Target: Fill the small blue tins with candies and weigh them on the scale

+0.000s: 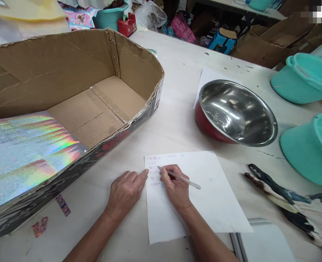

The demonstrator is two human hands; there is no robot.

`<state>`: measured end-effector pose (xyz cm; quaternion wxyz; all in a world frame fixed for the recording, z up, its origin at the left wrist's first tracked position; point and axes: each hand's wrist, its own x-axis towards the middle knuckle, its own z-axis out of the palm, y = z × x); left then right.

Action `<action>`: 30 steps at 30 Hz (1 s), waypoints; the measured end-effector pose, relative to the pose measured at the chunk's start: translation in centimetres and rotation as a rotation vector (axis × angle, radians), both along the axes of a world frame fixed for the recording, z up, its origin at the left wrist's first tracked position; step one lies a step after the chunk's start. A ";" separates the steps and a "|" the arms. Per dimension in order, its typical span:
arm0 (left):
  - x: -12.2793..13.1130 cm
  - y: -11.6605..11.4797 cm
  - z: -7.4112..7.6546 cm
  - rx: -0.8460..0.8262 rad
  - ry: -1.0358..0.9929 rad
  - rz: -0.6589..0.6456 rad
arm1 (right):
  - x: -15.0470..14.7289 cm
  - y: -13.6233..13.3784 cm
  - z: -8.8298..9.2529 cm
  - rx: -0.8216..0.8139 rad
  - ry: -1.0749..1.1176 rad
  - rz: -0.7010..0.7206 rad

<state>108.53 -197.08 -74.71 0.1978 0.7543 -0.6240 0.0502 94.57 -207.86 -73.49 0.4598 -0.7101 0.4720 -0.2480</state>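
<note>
White paper point(201, 203) is in play, laid flat on the table point(171, 91) btwn cardboard box point(139, 58) & steel bowl point(237, 109), w/ a short column of writing point(153, 171) set down near its top L corner. A slim pen point(188, 180) is gripped by the right hand point(175, 187), pinched btwn thumb & fingers, tip brought to about the third line. The left hand point(126, 193) is rested at the sheet's L edge, fingers bent, index tip at the margin, nothing seen gripped.

For clean strokes, the sheet's best pinned firmly w/ that index tip, prob. a touch further in; pen held lightly, wrist rested, lines evenly spaced, fresh ink not smudged by the R palm. Lower R corner seems laid over a pale flat object point(264, 240), so a ridge may be felt there: best avoided.

Further out: a shiny holographic sheet point(27, 145) is held in the box; the bowl's set partly on another sheet point(206, 80); two turquoise tubs point(302, 145) are placed R. Dark patterned cloth point(294, 200) is seen nearer, type can't be told. Small printed stickers point(63, 205) are scattered lower L.
</note>
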 end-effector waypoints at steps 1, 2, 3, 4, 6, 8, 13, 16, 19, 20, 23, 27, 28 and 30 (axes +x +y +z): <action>0.0 0.0 0.0 0.001 -0.001 0.000 | 0.0 0.0 0.0 -0.001 -0.001 0.000; -0.1 0.0 0.0 0.002 -0.001 0.002 | 0.0 0.0 0.0 -0.004 -0.002 0.000; -0.1 0.0 0.0 0.002 -0.003 0.004 | 0.0 0.0 -0.1 -0.005 -0.001 0.002; -0.1 0.0 0.0 0.002 -0.005 0.004 | 0.0 0.0 -0.1 -0.006 0.000 0.003; -0.1 0.1 0.1 -0.002 -0.008 0.007 | 0.0 0.0 -0.1 -0.008 0.005 0.006; -0.1 0.1 0.0 -0.001 -0.007 0.008 | 0.0 0.0 -0.1 -0.020 0.012 0.018; -0.1 0.0 0.0 0.008 -0.001 0.004 | 0.2 -0.1 0.1 -0.079 0.034 0.037; -0.1 0.1 0.0 0.012 -0.007 0.003 | 0.2 0.0 0.1 -0.065 0.028 -0.004; -0.1 0.0 0.1 0.005 -0.012 0.004 | 0.2 0.1 0.0 -0.054 0.029 -0.021; -0.1 0.0 0.2 0.001 -0.013 0.005 | 0.2 0.1 0.0 -0.057 0.031 -0.020; -0.1 0.0 0.2 0.001 -0.015 0.005 | 0.2 0.0 0.0 -0.057 0.032 -0.014; -0.1 0.2 0.0 0.002 -0.003 0.002 | -0.1 0.0 0.1 0.013 -0.052 -0.036; -0.1 0.2 0.0 0.002 0.003 0.004 | -0.2 0.0 0.1 0.032 -0.087 -0.047; -0.2 0.2 0.0 0.005 0.023 0.009 | -0.4 0.0 0.1 0.057 -0.147 -0.064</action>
